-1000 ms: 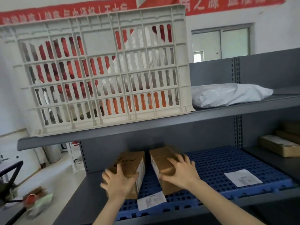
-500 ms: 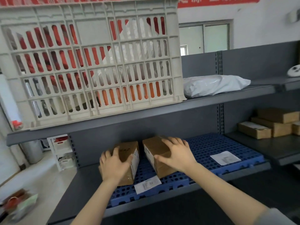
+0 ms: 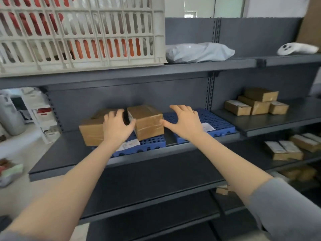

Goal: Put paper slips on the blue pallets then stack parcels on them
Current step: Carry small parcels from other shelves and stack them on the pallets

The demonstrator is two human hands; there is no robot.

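Two brown parcels stand side by side on the left blue pallet (image 3: 151,144) on the middle shelf. My left hand (image 3: 116,126) rests with spread fingers on the left parcel (image 3: 91,132), its thumb reaching toward the right parcel (image 3: 147,121). A paper slip (image 3: 129,145) pokes out from under the parcels at the pallet's front. My right hand (image 3: 184,122) hovers open just right of the right parcel, over the gap and the right blue pallet (image 3: 218,121). That pallet carries only a paper slip (image 3: 207,126).
A white slatted crate (image 3: 83,32), a white poly bag (image 3: 199,52) and a white controller (image 3: 295,48) sit on the upper shelf. More brown parcels (image 3: 257,103) are stacked on the shelf to the right, others (image 3: 286,148) lie one level lower.
My right hand has come off the right parcel and shifted right over the second pallet. My left hand stays on the left parcel. The view has pulled back and tipped down.
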